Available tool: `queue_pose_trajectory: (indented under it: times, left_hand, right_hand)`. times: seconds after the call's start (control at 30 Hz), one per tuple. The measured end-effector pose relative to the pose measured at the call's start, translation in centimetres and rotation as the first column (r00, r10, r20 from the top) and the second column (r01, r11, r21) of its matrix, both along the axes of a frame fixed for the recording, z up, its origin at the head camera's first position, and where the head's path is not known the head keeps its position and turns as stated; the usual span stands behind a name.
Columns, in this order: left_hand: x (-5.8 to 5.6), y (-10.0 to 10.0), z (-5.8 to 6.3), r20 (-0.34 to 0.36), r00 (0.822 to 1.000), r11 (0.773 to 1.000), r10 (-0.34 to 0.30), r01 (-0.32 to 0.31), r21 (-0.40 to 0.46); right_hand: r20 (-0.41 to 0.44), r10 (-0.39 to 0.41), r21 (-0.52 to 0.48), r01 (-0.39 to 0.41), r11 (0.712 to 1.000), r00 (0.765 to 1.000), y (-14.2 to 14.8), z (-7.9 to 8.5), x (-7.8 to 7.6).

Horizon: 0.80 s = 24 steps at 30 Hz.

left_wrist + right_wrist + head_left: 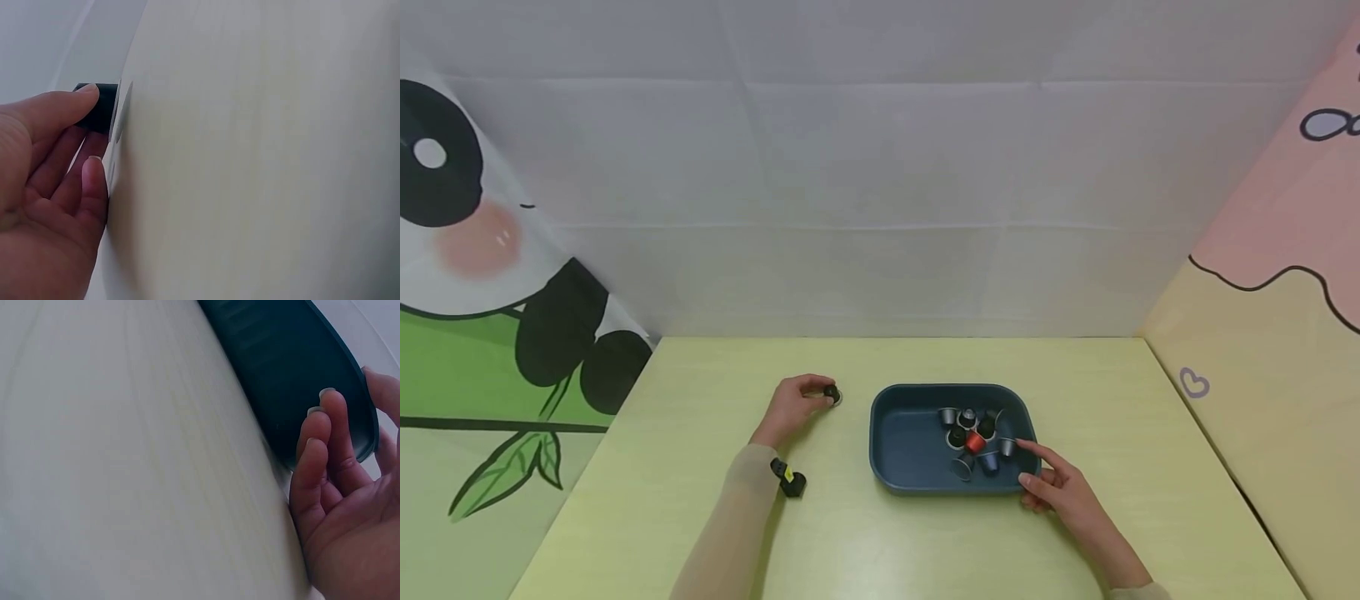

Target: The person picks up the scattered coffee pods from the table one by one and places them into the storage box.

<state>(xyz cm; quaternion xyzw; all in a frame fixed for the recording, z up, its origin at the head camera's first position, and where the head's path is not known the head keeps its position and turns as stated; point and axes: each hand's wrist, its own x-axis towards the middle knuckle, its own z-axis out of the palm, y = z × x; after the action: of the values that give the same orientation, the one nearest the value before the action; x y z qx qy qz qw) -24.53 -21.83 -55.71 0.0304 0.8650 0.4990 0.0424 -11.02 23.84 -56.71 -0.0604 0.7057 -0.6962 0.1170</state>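
My left hand (pixel 792 408) pinches a black coffee capsule (pixel 831 391) by its body, left of the tray. In the left wrist view the capsule (pixel 105 106) stands with its flat rim close over the tabletop. My right hand (pixel 1063 493) grips the right end of a dark blue tray (pixel 917 491), thumb and index finger reaching over the rim. Seen from the right wrist, its other fingers (pixel 310 469) curl against the tray's outer wall. Near the index fingertip lies a silver capsule (pixel 1007 448) inside the tray.
Several more capsules are bunched in the tray's right half, among them a red one (pixel 974 442) and a blue one (pixel 989 462). The pale yellow table (pixel 850 550) meets a white cloth backdrop (pixel 880 275), with printed side panels left and right.
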Motion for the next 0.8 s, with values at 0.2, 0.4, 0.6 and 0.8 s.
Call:
queue_pose_trajectory:
  times: [0.2,0.4,0.6,0.8]
  left_hand:
    - [0.2,0.2,0.5,-0.004,1.000,1.000,-0.007,0.007,-0.003]
    - [0.4,0.4,1.3,-0.003,1.000,1.000,-0.010,0.010,0.010]
    - [0.5,0.9,2.9,-0.033,0.999,0.999,-0.012,0.013,0.037]
    - [0.8,1.4,4.3,-0.053,0.998,0.999,-0.032,0.035,0.042]
  right_hand:
    - [0.001,0.000,0.004,0.000,1.000,1.000,0.0,0.1,0.0]
    - [-0.009,0.006,0.000,-0.006,1.000,1.000,0.0,0.0,-0.1]
    - [-0.012,0.003,0.004,-0.002,1.000,1.000,0.0,0.0,-0.2]
    - [-0.002,0.003,0.000,-0.003,1.000,1.000,0.0,0.0,-0.1]
